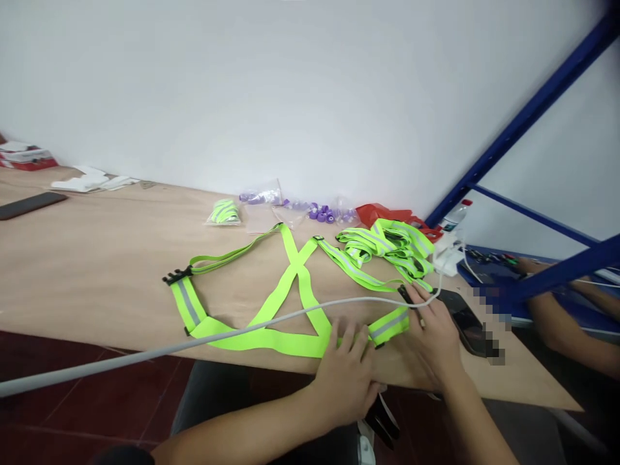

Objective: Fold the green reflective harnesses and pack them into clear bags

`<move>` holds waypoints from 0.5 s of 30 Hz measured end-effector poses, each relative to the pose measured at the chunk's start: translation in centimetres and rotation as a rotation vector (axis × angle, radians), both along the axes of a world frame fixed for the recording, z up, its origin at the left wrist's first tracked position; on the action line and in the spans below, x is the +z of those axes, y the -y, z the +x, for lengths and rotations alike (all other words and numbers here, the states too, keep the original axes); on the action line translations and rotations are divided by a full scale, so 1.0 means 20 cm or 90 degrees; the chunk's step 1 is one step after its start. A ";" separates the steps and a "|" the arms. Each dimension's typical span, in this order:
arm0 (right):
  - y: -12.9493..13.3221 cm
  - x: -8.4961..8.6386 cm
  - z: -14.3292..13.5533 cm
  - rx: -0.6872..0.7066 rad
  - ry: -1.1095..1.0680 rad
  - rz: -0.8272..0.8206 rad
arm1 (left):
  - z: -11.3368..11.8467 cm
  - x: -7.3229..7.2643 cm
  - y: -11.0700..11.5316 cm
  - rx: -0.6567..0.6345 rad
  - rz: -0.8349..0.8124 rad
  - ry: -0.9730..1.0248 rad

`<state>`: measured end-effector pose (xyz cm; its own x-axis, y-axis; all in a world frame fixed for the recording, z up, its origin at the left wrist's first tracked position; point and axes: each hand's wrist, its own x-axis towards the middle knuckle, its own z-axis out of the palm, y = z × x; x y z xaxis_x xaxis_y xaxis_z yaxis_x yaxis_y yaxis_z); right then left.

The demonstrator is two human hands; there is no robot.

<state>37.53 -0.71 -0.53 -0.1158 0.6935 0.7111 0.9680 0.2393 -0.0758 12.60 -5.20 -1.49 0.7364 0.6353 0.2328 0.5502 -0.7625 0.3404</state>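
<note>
A neon-yellow reflective vest point(276, 341) made of elastic straps lies spread on the table, its two straps crossing in an X. Grey reflective stripes run along its side bands, and a black side-release buckle point(177, 276) sits at its left end. My left hand point(346, 371) rests on the lower band near the table edge, fingers apart and lying over the strap. At the vest's right end, my right hand point(433, 330) has its fingers closed at a black buckle point(403, 294); the fingers partly hide it. A white cable point(290, 316) passes in front of the vest.
More neon straps point(394, 245) are heaped at the right, by a red bag point(382, 213). Purple rolls point(321, 213) and a bagged neon strap point(223, 212) lie behind. A phone point(465, 321) is beside my right hand. A blue frame point(527, 123) and another person's arm point(564, 336) are rightward.
</note>
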 end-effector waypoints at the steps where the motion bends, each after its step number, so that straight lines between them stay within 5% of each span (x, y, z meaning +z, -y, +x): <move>1: 0.00 0.02 -0.02 0.004 0.021 0.011 | 0.00 0.00 0.00 -0.002 -0.012 -0.005; 7: 0.00 0.10 -0.20 0.104 0.108 0.087 | 0.03 0.00 -0.04 -0.025 -0.050 -0.025; 15: 0.02 0.13 -0.41 0.164 0.192 0.064 | 0.08 -0.04 0.01 -0.024 0.000 -0.060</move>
